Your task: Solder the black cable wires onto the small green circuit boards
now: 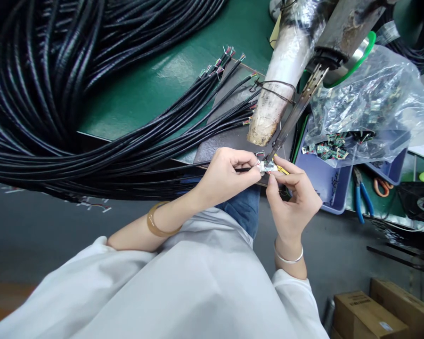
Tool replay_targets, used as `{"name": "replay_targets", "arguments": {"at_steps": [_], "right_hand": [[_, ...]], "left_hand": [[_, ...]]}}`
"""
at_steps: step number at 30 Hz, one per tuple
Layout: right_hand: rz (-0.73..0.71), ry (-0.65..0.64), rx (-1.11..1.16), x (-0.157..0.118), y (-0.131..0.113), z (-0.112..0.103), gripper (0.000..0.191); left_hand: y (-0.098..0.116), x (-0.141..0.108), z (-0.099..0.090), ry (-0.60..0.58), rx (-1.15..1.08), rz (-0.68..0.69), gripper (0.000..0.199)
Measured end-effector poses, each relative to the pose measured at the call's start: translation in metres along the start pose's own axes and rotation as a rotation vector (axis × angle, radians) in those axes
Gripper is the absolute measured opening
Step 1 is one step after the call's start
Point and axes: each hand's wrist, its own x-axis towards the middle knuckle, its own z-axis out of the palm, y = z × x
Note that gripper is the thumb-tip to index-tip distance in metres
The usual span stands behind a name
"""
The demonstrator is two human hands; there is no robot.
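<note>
Under the tip of a mounted soldering iron (297,115), a small circuit board (268,167) is between my two hands. My left hand (229,172) is closed in a pinch on the end of a black cable (243,169), whose thin wires reach the board's left edge. My right hand (295,195) is closed around a thin yellow tool (282,170) at the board's right side; its exact kind is hard to make out. A red wire shows just below the board. The iron's tip touches or nearly touches the board, and my fingers partly hide the contact.
Bundled black cables (144,141) with stripped ends cover the left. A stained, wrapped pipe (272,103) hangs beside the iron. To the right are a plastic bag of circuit boards (371,103), a purple tray (320,176), blue-handled pliers (362,195) and orange-handled scissors (382,187).
</note>
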Motion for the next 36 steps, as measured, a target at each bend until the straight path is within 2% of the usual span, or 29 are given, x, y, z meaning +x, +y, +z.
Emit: {"name": "replay_targets", "arguments": {"at_steps": [4,10,25,36], "right_hand": [[0.042,-0.025,0.04,0.001,0.0,-0.001,0.011],[0.002,-0.008,0.002,0.002,-0.001,-0.001,0.011],[0.008,-0.04,0.03,0.007,-0.001,-0.006,0.013],[0.015,-0.01,0.051,0.01,-0.002,-0.006,0.013]], "left_hand": [[0.001,0.001,0.0,0.032,0.037,0.046,0.016],[0.002,0.0,0.0,0.039,0.083,0.064,0.013],[0.005,0.004,0.001,0.026,0.023,0.001,0.011],[0.013,0.006,0.0,0.033,0.017,-0.015,0.013]]}}
